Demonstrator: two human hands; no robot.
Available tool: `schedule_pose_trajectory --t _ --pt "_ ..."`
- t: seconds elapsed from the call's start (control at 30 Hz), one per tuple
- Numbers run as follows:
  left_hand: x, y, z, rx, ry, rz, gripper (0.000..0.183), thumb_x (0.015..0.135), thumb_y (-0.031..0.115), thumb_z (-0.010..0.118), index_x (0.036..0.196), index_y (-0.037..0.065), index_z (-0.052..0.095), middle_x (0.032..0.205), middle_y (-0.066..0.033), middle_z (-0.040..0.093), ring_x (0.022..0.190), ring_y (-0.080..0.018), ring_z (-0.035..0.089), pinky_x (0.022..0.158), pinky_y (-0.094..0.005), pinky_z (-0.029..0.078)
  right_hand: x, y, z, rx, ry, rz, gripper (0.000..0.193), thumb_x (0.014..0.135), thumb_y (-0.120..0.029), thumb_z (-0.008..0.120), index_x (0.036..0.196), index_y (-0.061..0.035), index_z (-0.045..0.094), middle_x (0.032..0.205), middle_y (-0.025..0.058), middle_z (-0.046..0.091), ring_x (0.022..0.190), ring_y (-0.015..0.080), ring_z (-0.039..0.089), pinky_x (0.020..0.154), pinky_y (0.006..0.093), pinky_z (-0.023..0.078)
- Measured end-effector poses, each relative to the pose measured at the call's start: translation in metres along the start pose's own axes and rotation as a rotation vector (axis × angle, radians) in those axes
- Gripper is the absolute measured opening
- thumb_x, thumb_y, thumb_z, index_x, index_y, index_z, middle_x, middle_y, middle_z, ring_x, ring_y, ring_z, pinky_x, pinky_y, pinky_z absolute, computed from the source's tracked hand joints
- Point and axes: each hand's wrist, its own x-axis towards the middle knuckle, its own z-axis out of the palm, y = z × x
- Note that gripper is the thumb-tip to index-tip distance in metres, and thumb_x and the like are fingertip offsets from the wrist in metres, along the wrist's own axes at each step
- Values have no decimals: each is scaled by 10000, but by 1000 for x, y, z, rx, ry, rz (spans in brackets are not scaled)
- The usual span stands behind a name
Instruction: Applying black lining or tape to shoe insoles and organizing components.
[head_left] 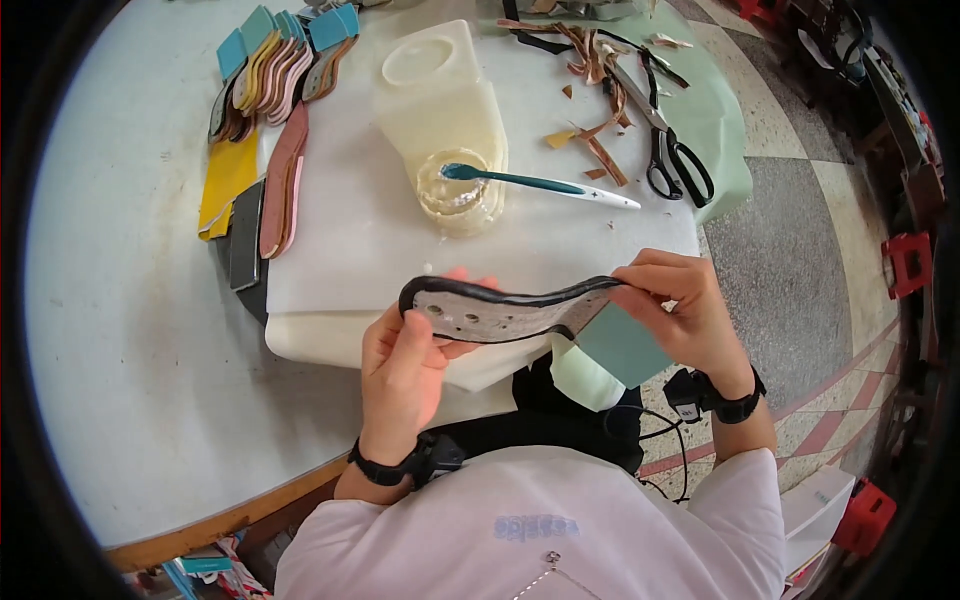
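Observation:
Between my hands, above the table's near edge, is a slim, curved insole-shaped piece (pixel 490 312) with a black rim, a pale grey face and a few small round holes. My left hand (pixel 405 365) grips its left end, thumb on the pale face and fingers behind. My right hand (pixel 680 305) pinches the other end between thumb and fingers. A flat teal sheet (pixel 622 345) hangs below that end; how it is joined there is hidden. Beyond the piece stands an open tub of pale paste (pixel 462 215), with a teal and white toothbrush (pixel 540 184) lying across its top.
Stacked similar pieces (pixel 268 75) with teal tabs lie far left, near longer pink-brown pieces (pixel 284 185), a yellow sheet (pixel 230 185) and a dark phone (pixel 247 235). Black-handled scissors (pixel 672 165) and leather scraps (pixel 598 140) lie at right. A whitish plastic container (pixel 440 90) stands behind the tub.

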Motion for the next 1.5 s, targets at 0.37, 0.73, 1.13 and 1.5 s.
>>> schedule_pose_trajectory --t 0.37,0.73,1.13,1.5 --pt "16 5 65 1196 -235 702 327 705 -62 643 1028 -84 597 1003 -197 603 969 -348 589 860 -394 472 7 -14 1 -375 -38 -361 92 723 33 634 763 30 551 663 109 488 511 290 514 465 360 419" --pt "42 -43 78 1239 -83 770 243 682 -146 568 904 -65 622 843 -164 643 747 -316 627 633 -356 513 0 -2 -14 -127 -57 -180 186 736 9 669 913 41 621 705 103 537 540 223 534 474 305 411" --pt "51 -39 72 1216 -141 678 176 727 -61 631 900 -28 627 784 -133 640 668 -287 621 577 -346 497 -5 4 -19 63 -29 57 215 786 -89 652 941 59 628 740 108 584 647 161 580 548 263 444" --pt "79 -46 59 1280 -108 584 64 765 45 619 807 8 648 713 -155 629 657 -320 608 561 -383 464 12 23 -24 474 4 328 278 931 -210 563 1035 36 637 915 40 656 828 61 584 738 199 462"
